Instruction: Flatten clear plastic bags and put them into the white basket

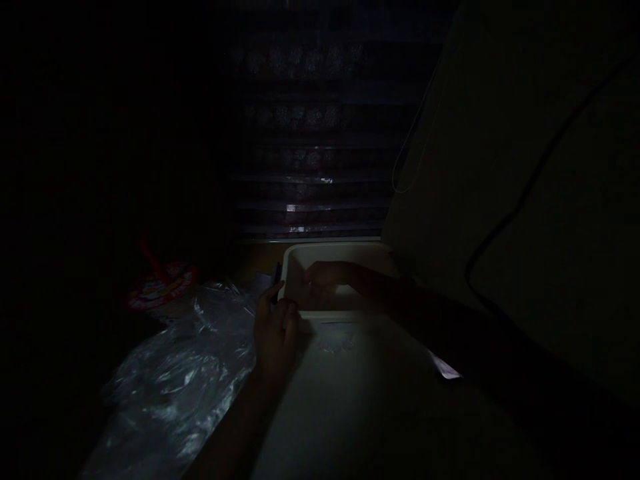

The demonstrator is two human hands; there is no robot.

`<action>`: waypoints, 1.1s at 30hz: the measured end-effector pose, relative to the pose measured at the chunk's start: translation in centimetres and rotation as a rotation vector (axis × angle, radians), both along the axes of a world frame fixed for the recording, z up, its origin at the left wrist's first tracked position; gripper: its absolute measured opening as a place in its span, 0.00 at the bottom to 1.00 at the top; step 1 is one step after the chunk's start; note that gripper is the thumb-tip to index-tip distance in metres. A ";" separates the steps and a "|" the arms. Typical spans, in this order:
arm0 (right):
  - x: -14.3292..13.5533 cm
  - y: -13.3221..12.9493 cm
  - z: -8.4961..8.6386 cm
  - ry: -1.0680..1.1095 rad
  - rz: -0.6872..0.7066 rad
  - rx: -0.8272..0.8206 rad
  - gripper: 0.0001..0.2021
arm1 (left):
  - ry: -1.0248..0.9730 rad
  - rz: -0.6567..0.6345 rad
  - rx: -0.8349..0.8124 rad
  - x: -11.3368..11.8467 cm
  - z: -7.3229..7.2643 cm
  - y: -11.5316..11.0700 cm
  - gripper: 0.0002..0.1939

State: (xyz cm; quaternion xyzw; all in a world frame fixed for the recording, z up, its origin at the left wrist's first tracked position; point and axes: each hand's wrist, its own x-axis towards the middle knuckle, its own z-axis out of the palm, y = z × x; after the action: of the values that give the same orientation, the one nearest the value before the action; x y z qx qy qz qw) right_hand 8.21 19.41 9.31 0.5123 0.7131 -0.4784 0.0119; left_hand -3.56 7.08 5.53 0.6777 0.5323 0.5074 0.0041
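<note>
A pale rectangular plastic tub [340, 315] sits against the far end of a light surface, in very dim light. At its near left corner, my left hand [277, 327] grips the rim, its fingers bent over the edge. My right hand [330, 273] reaches into the tub from the right, palm side down, fingers pointing to the left wall and bottom. Darkness and blur hide whether those fingers hold anything. What lies in the tub cannot be made out.
Crumpled clear plastic sheeting [185, 380] spreads on the left. Beyond it lies a red patterned round object [163, 287] with a red handle. Window blinds [310, 160] hang behind the tub. A dark cable [520, 200] runs down the right wall. A small pale piece [445, 367] shows below my right forearm.
</note>
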 end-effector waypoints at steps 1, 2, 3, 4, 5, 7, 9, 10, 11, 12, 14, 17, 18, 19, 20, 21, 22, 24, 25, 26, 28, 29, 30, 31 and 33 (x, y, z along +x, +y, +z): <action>0.3 0.0 0.3 0.021 -0.012 0.021 0.08 | -0.001 -0.004 -0.009 0.0 0.0 0.0 0.10; 0.5 -0.1 0.6 0.041 -0.024 0.048 0.08 | -0.006 -0.007 -0.018 0.1 0.0 0.1 0.10; 0.8 -0.2 1.0 0.060 -0.035 0.082 0.09 | -0.018 -0.007 -0.024 0.1 0.1 0.1 0.11; 1.1 -0.3 1.5 0.077 -0.049 0.124 0.09 | -0.032 -0.008 -0.030 0.2 0.1 0.1 0.11; 1.3 -0.5 1.9 0.092 -0.068 0.177 0.09 | -0.048 -0.010 -0.032 0.3 0.1 0.2 0.11; 1.6 -1.1 2.9 0.117 -0.119 0.312 0.10 | -0.067 -0.016 -0.022 0.3 0.3 0.1 0.12; 1.9 -2.3 4.1 0.142 -0.180 0.459 0.11 | -0.054 -0.027 0.005 0.1 0.7 0.0 0.13; 2.0 -3.1 4.6 0.155 -0.210 0.545 0.12 | -0.033 -0.030 0.024 -0.2 1.0 -0.2 0.14; 2.1 -4.2 5.2 0.171 -0.231 0.644 0.12 | -0.005 -0.025 0.044 -0.5 1.3 -0.4 0.14; 2.2 -5.5 5.6 0.189 -0.250 0.740 0.13 | 0.030 -0.016 0.060 -1.0 1.7 -0.6 0.14; 2.4 -8.3 6.0 0.222 -0.222 1.063 0.13 | 0.107 0.016 0.080 -2.2 2.4 -1.3 0.14; 2.0 -12.3 4.9 0.218 -0.044 1.189 0.12 | 0.185 0.070 0.090 -4.0 3.2 -2.5 0.14; 1.7 -13.3 4.1 0.191 0.011 1.172 0.12 | 0.195 0.078 0.090 -4.5 3.3 -3.0 0.13; 1.3 -14.0 3.1 0.159 0.059 1.144 0.13 | 0.200 0.082 0.088 -5.0 3.2 -3.4 0.13; 0.9 -14.6 2.0 0.117 0.068 1.118 0.12 | 0.202 0.078 0.085 -5.3 3.1 -3.9 0.13; 0.4 -15.0 0.9 0.069 0.090 1.090 0.12 | 0.205 0.070 0.081 -5.5 2.8 -4.4 0.12; -0.1 -15.3 -0.2 0.021 0.132 1.063 0.12 | 0.207 0.057 0.077 -5.6 2.5 -4.9 0.12; -1.1 -15.4 -2.3 -0.026 0.159 1.027 0.12 | 0.217 0.023 0.070 -5.7 1.7 -5.8 0.13; -1.6 -15.4 -3.2 -0.029 0.160 1.021 0.12 | 0.224 0.000 0.064 -5.6 1.1 -6.2 0.13; -2.0 -15.3 -4.0 -0.030 0.151 1.019 0.12 | 0.232 -0.026 0.057 -5.5 0.5 -6.5 0.13; -2.6 -15.1 -5.1 -0.017 0.115 1.017 0.11 | 0.243 -0.077 0.038 -5.1 -0.7 -6.8 0.14; -2.8 -15.0 -5.5 -0.005 0.090 1.014 0.10 | 0.243 -0.097 0.025 -5.0 -1.4 -6.9 0.15; -2.8 -14.9 -5.8 0.014 0.063 1.009 0.10 | 0.238 -0.110 0.011 -4.8 -2.0 -6.8 0.15; -2.8 -14.8 -5.9 0.040 0.037 1.003 0.10 | 0.229 -0.118 -0.003 -4.6 -2.5 -6.7 0.16; -2.4 -14.9 -5.9 0.111 -0.017 0.988 0.10 | 0.201 -0.123 -0.037 -4.3 -3.4 -6.5 0.17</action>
State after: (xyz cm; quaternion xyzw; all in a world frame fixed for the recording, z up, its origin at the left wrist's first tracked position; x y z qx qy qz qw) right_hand 5.76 4.55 3.36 0.4362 0.8500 -0.1097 -0.2741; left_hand -7.83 0.61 2.17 0.7561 0.4969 0.4258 -0.0056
